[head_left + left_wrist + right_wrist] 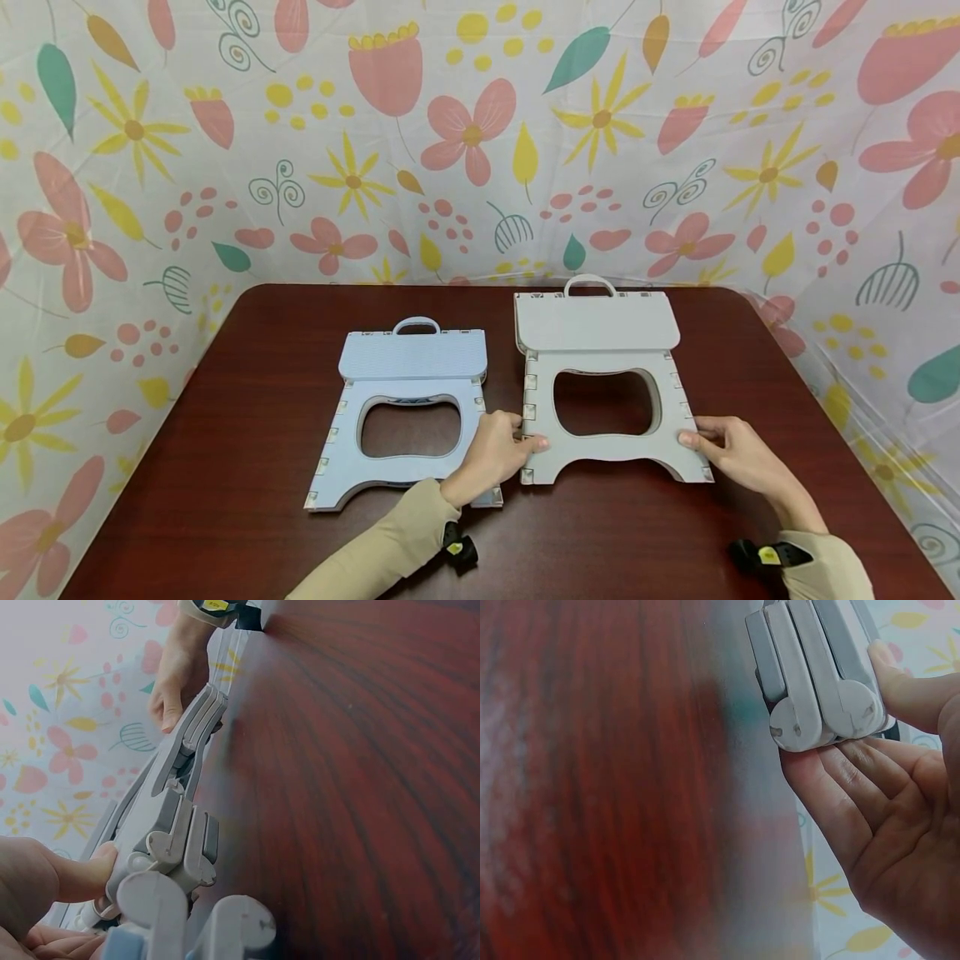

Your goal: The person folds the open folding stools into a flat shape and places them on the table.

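A white folding step stool (600, 325), folded flat with a loop handle at its far end, lies on the right half of the table. My left hand (495, 450) grips its near left leg, thumb on top and fingers at the side. On the opposite leg, my right hand (738, 454) holds the edge, its thumb above; in the right wrist view the fingers (840, 787) reach underneath the stool's layered edge (817, 682). A smaller pale blue folding stool (412, 358) lies folded to the left, partly hidden behind my left hand and forearm.
The dark red-brown table (225, 417) has rounded far corners. Behind and beside it hangs a white curtain (465, 208) printed with flowers and leaves. Each wrist wears a black strap with a small camera.
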Demonstrator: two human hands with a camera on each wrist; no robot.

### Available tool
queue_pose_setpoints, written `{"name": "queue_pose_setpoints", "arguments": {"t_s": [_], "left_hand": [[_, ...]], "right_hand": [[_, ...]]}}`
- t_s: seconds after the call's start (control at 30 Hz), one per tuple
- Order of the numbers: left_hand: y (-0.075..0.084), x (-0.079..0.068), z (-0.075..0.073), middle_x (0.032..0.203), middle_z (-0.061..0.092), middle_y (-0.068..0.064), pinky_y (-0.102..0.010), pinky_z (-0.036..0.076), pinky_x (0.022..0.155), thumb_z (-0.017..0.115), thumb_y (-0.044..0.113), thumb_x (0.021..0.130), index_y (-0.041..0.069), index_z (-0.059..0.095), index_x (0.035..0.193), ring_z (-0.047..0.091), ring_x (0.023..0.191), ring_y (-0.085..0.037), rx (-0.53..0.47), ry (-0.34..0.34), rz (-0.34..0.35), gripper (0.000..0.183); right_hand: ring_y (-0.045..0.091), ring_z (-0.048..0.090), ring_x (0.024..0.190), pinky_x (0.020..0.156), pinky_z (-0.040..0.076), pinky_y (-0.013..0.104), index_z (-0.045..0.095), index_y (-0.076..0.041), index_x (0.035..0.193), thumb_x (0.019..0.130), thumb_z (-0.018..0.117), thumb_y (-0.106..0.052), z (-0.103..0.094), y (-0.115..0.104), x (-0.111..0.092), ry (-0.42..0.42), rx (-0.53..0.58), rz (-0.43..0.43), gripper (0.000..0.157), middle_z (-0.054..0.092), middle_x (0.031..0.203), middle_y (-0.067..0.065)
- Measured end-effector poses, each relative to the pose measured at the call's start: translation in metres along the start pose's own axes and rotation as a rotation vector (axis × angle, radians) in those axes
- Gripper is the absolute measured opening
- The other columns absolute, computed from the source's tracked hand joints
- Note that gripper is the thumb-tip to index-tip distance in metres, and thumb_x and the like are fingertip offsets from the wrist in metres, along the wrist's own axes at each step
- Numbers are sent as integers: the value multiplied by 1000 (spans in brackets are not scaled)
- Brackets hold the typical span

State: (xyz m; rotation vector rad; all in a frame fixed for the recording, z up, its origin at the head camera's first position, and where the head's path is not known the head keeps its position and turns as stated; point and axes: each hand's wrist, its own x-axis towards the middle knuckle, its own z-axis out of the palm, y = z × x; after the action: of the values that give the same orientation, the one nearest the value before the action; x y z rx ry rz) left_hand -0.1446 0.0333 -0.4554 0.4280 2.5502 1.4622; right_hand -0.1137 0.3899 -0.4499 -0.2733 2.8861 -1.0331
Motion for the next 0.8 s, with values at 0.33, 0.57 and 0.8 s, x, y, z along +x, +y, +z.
{"name": "queue_pose_setpoints", "arguments": {"t_s": [0.33, 0.57, 0.8], "left_hand": [[0, 0, 1, 50, 26, 10, -19, 21, 46, 78, 25, 82, 15, 46, 58, 22, 48, -4, 0, 2, -5, 42], [1, 0, 0, 48, 24, 10, -19, 20, 45, 78, 24, 82, 17, 40, 56, 21, 46, -5, -4, -8, -11, 47], [1, 0, 1, 48, 22, 11, -18, 20, 44, 79, 25, 82, 18, 36, 55, 20, 46, -4, 14, -5, -17, 50]], "right_hand": [[-4, 53, 64, 58, 44, 19, 68, 4, 111, 95, 61, -17, 0, 0, 0, 8, -14, -20, 27, 70, 77, -8], [-4, 53, 63, 57, 43, 19, 69, 1, 107, 95, 61, -16, 0, -1, 0, 7, -15, -29, 22, 67, 73, -11], [-4, 53, 64, 57, 44, 19, 69, 2, 107, 95, 61, -16, 0, 0, 0, 1, -13, -30, 22, 68, 74, -10]]}}
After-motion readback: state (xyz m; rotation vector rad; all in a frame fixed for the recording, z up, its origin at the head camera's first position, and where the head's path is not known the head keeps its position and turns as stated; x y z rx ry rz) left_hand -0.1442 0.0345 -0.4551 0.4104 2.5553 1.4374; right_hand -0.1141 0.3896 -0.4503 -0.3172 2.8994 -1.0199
